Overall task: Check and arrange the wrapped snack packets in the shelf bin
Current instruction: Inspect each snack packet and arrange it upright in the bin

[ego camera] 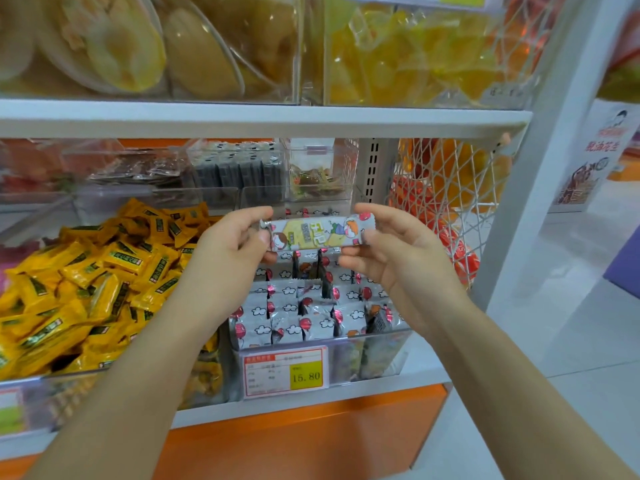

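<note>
At frame centre, the left hand (239, 242) and right hand (388, 251) each pinch an end of one snack packet (317, 233) above the clear shelf bin (374, 355), apparently checking it; next comes slotting it upright among the packed rows (304, 306).

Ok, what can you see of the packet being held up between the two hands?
The packet is a long, narrow bar in glossy film, pale grey with cartoon children, a yellow patch, red balloons and a crimped left end. It is held level, printed face to the camera, above the clear bin of matching packets. The left hand pinches its left end, the right hand its right end.
</note>
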A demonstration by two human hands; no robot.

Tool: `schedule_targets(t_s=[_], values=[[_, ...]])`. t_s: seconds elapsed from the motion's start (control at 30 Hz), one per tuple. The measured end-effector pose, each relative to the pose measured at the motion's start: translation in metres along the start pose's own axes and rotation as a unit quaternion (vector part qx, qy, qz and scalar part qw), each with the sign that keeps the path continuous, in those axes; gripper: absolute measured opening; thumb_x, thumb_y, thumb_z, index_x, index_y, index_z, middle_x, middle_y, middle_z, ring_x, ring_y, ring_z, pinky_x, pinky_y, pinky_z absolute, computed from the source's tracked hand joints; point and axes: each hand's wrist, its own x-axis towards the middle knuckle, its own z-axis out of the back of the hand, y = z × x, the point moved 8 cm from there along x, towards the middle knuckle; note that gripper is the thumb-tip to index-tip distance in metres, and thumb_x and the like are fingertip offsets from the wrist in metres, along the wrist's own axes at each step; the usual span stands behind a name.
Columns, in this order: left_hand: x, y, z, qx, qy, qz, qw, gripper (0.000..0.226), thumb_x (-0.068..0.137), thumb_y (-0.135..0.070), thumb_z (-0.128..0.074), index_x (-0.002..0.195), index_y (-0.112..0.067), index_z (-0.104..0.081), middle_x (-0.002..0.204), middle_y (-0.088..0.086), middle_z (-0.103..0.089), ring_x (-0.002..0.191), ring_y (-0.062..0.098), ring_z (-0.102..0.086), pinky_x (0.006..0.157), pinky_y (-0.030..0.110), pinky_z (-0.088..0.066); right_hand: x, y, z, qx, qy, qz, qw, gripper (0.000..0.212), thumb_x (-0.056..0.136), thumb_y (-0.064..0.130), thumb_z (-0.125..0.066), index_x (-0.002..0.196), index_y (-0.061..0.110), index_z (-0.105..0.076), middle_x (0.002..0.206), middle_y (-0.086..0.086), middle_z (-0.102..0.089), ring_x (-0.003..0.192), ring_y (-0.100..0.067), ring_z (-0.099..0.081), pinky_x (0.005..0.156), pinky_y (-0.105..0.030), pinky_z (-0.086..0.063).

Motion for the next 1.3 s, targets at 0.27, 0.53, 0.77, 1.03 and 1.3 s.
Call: schedule_targets(t_s=[0.27,0.53,0.77,1.03,1.3], values=[[-0.004,-0.015,-0.003,0.076,0.015,-0.049,0.996,0.038,0.091,-0.007,-0.050,0.123,-0.027,-0.055,0.082,-0.005,-0.058,0.078,0.012,-0.062,0.066,0.014,-0.045,-0.001,0.010,0.007,-0.127,-0.047,0.048,0.990,0.014,0.092,0.005,-0.055,0.100,0.015,-0.060,0.083,-0.001,-0.059,0.058,-0.013,-0.065,0.073,-0.035,-0.059],[-0.006,-0.022,-0.006,0.087,0.003,-0.053,0.995,0.032,0.089,-0.028,-0.053,0.121,-0.027,-0.058,0.102,-0.010,-0.061,0.081,0.005,-0.056,0.058,0.014,-0.039,-0.002,0.010,0.004,-0.214,-0.038,0.047,0.975,0.036,0.088,-0.005,-0.048,0.104,0.023,-0.062,0.108,-0.003,-0.065,0.072,-0.014,-0.071,0.082,-0.058,-0.050],[-0.009,-0.027,-0.006,0.113,0.006,-0.074,0.991,0.036,0.090,-0.025,-0.056,0.126,-0.025,-0.056,0.121,-0.009,-0.057,0.100,0.003,-0.050,0.072,0.005,-0.034,0.001,0.010,0.008,-0.221,-0.060,0.076,0.970,0.004,0.084,0.017,-0.066,0.084,0.020,-0.068,0.084,0.007,-0.069,0.078,-0.003,-0.064,0.071,-0.020,-0.053],[-0.012,-0.028,-0.012,0.063,0.026,-0.054,0.996,0.010,0.082,-0.031,-0.061,0.090,-0.026,-0.064,0.077,-0.007,-0.060,0.064,0.003,-0.055,0.057,0.017,-0.046,0.000,0.019,0.010,-0.254,-0.098,0.134,0.953,0.020,0.084,0.019,-0.065,0.067,0.009,-0.062,0.067,0.003,-0.060,0.061,-0.002,-0.051,0.061,-0.015,-0.045],[-0.012,-0.029,-0.006,0.085,-0.015,-0.070,0.994,0.026,0.087,-0.031,-0.056,0.065,-0.019,-0.057,0.063,-0.003,-0.055,0.057,0.000,-0.048,0.051,0.010,-0.036,-0.003,0.017,0.004,-0.272,-0.087,0.150,0.947,0.017,0.084,0.019,-0.067,0.067,0.014,-0.065,0.063,0.015,-0.059,0.061,0.003,-0.052,0.060,-0.013,-0.045]])
